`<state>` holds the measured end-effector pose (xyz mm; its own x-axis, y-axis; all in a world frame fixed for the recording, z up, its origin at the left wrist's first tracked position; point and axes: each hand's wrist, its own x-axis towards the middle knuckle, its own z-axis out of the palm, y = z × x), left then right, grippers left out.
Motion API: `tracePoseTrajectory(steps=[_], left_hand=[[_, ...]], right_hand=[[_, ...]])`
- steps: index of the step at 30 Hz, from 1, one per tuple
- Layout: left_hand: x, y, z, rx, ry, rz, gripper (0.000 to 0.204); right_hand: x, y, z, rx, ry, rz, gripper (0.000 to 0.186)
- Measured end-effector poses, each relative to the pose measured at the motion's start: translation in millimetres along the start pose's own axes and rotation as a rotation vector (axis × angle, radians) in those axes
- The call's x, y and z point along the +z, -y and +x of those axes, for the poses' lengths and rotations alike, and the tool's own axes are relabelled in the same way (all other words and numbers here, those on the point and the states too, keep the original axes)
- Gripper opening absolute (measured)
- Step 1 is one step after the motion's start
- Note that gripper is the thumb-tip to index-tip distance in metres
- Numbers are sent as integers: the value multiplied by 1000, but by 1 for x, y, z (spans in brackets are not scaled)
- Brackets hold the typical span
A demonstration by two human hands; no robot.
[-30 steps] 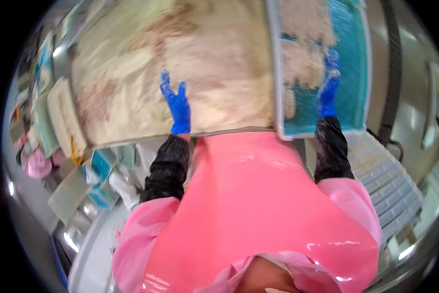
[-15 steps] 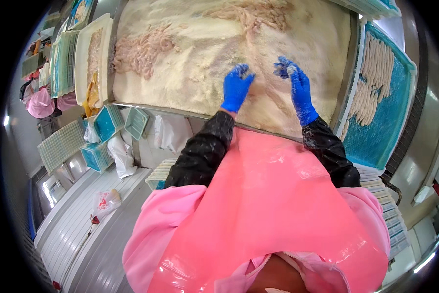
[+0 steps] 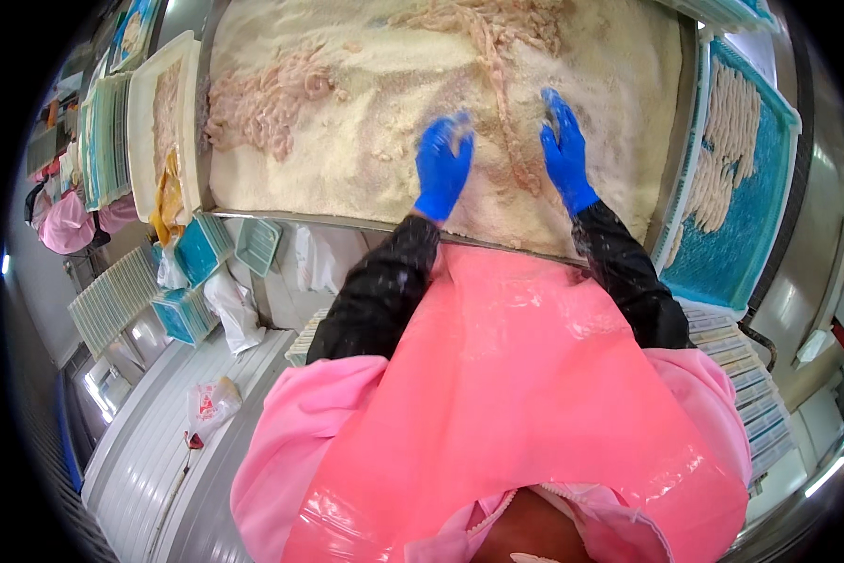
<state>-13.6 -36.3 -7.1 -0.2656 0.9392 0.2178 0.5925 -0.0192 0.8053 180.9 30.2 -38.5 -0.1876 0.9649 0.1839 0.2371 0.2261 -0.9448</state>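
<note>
A long, thin strip of pinkish raw meat (image 3: pixel 502 103) lies on the pale yellow crumbs (image 3: pixel 375 84) covering the metal-edged bench (image 3: pixel 686 113), trailing from a loose pinkish meat heap (image 3: pixel 530 26) at the far edge toward the near edge. The blue-gloved left hand (image 3: pixel 443 167) and blue-gloved right hand (image 3: pixel 564 155) flank it, each grip loosely open, thumb apart, nothing visible in it; the left fingertips are blurred. Another pinkish meat pile (image 3: pixel 272 101) lies toward the left edge. Beyond the right edge, a turquoise plastic tray (image 3: pixel 722 267) carries pale coated strips (image 3: pixel 729 122).
</note>
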Motion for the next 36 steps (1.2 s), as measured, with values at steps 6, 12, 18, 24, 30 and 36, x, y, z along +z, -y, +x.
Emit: tracePoseTrajectory(steps=[6,12,18,24,30,36], left_hand=[[56,-23,58,-934,-163,-1518,39],[54,29,7,-519,40,-1253,42],[53,-52,-10,-1362,17,-1544,52],[72,-37,-9,-1256,132,-1621,56],[102,12,-50,-960,432,-2299,51],[48,-49,-55,-1084,160,-1597,44]], right_hand=[[57,12,14,18,121,-5,46],[5,-18,6,-17,135,-948,58],[39,4,-36,-111,145,-646,57],[18,5,-29,-58,260,-783,55],[1,19,-52,-80,297,-500,51],[-38,24,-76,463,278,-83,40]])
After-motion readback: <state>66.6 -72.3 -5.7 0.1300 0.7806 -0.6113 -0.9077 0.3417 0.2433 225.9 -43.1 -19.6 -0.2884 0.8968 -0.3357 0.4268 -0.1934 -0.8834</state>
